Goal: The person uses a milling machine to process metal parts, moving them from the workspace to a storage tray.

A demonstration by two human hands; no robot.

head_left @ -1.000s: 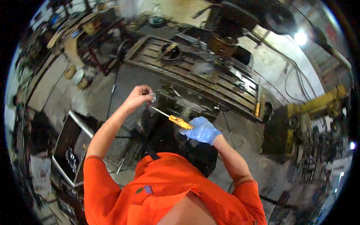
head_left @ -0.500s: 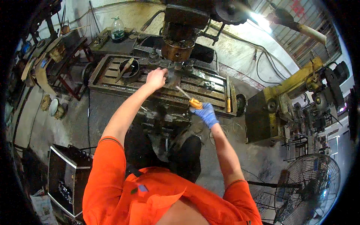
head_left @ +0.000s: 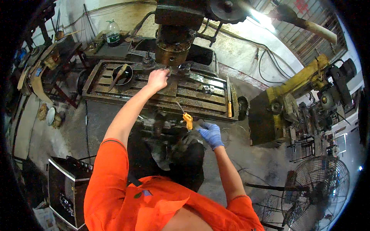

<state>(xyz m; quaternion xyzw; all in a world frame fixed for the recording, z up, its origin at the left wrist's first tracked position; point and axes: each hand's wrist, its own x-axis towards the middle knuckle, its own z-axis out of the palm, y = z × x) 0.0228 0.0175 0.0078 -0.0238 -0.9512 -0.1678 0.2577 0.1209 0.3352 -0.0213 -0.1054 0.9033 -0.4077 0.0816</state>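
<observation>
My bare left hand (head_left: 158, 79) reaches over the slotted machine table (head_left: 185, 103), just below the spindle head (head_left: 172, 53). Its fingers are curled together; what they hold, if anything, is hidden. A yellow air blow gun (head_left: 187, 121) with a thin metal nozzle is at the table's front edge, nozzle tilted up and left. To the right of it, apart from its handle, is my right hand (head_left: 212, 136) in a blue glove, fingers extended leftward and nothing visible in them. A round black pan (head_left: 127, 80) with a brush (head_left: 116, 78) across it sits on the table's left.
A yellow-handled file (head_left: 229, 109) lies along the table's right end, near a small metal block (head_left: 208, 89). Behind stands a clear bottle (head_left: 113, 34) of dark liquid. A yellow-and-black machine (head_left: 266, 115) stands right, a large fan (head_left: 318, 188) lower right, an open-fronted box (head_left: 63, 188) lower left.
My right hand has let go of the blow gun and drawn down toward me. The blow gun has swung lower and more upright. My left hand stays below the spindle; the view has shifted slightly.
</observation>
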